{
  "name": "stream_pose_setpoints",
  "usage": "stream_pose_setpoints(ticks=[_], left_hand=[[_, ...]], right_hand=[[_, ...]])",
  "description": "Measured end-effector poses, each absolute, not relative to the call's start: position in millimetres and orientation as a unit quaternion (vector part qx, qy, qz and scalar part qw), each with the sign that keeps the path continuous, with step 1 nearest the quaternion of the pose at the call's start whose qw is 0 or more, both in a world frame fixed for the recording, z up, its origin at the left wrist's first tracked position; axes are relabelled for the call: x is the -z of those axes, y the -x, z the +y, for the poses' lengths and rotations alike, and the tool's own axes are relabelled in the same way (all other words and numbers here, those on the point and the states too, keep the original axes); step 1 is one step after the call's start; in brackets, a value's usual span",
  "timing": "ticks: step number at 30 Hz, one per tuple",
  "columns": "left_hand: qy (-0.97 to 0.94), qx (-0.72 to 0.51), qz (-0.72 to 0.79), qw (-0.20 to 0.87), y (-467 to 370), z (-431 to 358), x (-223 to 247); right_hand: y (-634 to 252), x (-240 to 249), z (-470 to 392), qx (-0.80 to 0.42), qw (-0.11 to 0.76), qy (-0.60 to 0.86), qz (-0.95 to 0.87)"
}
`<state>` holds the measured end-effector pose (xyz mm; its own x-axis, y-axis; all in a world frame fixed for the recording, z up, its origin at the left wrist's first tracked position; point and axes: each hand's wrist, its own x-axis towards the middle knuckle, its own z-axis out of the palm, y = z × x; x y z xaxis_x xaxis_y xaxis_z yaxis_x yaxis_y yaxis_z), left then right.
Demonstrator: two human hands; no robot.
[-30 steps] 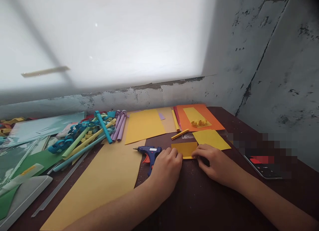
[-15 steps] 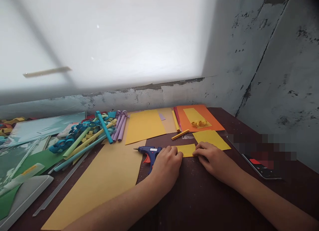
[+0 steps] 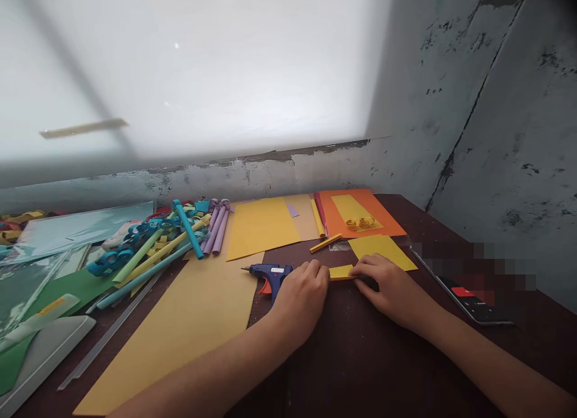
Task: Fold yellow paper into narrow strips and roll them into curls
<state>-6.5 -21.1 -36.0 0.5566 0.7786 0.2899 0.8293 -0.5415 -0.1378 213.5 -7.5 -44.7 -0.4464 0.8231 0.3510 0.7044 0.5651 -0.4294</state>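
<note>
Both hands grip a small yellow paper strip (image 3: 341,272), which is being folded along its length just above the dark table. My left hand (image 3: 304,295) has its fingers closed on the strip's left end, and its fingertips are partly hidden. At the right end, my right hand (image 3: 385,283) pinches the strip between thumb and fingers. A blue glue gun (image 3: 273,271) with an orange trigger lies just left of my left hand. Beyond my right hand is a square yellow paper sheet (image 3: 383,250). A narrow folded yellow strip (image 3: 325,243) rests behind the hands.
A phone (image 3: 473,301) lies at the right. Large tan cardstock (image 3: 193,322) covers the table's left middle. Purple paper tubes (image 3: 217,229), blue paper curls (image 3: 112,262) and a green sheet (image 3: 72,295) crowd the left. Orange paper (image 3: 387,217) lies at the back by the wall.
The yellow strip has become narrower, its near edge folded up between my hands. Both hands have stayed in nearly the same place.
</note>
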Motion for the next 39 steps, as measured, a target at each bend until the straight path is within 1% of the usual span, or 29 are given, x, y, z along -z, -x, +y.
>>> stream_pose_setpoints(ticks=[6,13,16,19,21,27,31,35,39], left_hand=[[0.87,0.198,-0.434,0.123,6.2,-30.2,31.4],[0.885,0.223,-0.377,0.157,10.6,-29.6,39.4],[0.881,0.239,-0.374,0.166,10.0,-29.4,40.2],[0.88,0.26,-0.369,0.151,8.8,-30.5,40.4],[0.883,0.266,-0.36,0.141,8.6,-31.5,40.1],[0.885,0.281,-0.343,0.14,9.0,-33.0,37.9],[0.884,0.282,-0.346,0.14,8.5,-33.4,36.4],[0.884,0.255,-0.36,0.156,11.5,-34.9,32.5],[0.899,0.237,-0.333,0.155,12.3,-36.2,30.2]], right_hand=[[-213.0,40.8,-11.8,-0.089,0.313,0.411,-0.852],[-215.1,41.5,-11.9,-0.041,0.356,0.366,-0.859],[-215.0,41.0,-11.7,0.01,0.35,0.356,-0.866],[-211.4,40.0,-14.5,0.073,0.333,0.337,-0.878],[-208.4,39.0,-17.3,0.087,0.336,0.325,-0.88],[-205.1,37.9,-21.6,0.065,0.357,0.309,-0.879],[-206.2,38.8,-20.5,0.089,0.36,0.306,-0.877],[-206.3,37.1,-20.8,0.112,0.357,0.322,-0.87],[-204.6,36.1,-23.1,0.093,0.364,0.317,-0.871]])
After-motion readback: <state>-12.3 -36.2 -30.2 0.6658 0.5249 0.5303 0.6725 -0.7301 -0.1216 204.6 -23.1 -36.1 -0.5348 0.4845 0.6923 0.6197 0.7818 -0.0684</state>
